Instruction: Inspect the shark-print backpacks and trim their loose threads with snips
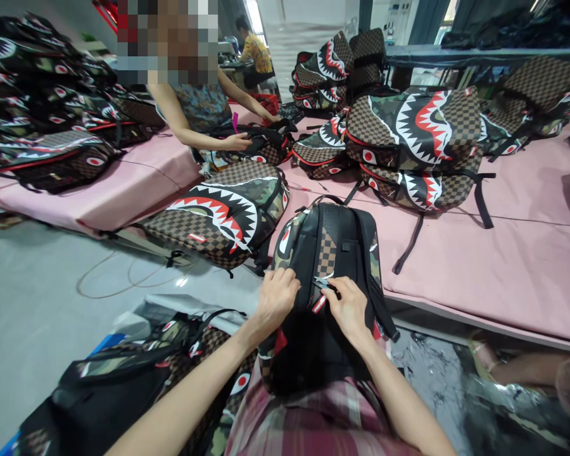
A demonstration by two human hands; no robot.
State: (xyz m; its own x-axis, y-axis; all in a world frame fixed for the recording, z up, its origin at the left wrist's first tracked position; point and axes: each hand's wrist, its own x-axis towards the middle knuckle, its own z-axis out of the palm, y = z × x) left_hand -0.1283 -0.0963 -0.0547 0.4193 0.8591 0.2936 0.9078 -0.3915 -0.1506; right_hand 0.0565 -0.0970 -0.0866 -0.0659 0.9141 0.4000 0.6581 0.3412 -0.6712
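Observation:
A black backpack point(344, 342) with a brown checkered patch and camouflage sides rests on my lap, its top leaning against the pink table's edge. My left hand point(278, 294) is closed at the left edge of the backpack's back panel; what its fingers hold, if anything, is hidden. My right hand point(348, 308) pinches small metal snips point(322, 284) over the checkered patch. Just below the snips is a small red and white label point(318, 304).
Shark-mouth backpacks point(420, 130) are stacked on the pink table point(456, 259); one point(218, 218) lies at its near left edge. Across it, a person's hands point(237, 142) handle a black bag. More backpacks point(123, 380) lie low at my left. Another person's arm shows at lower right.

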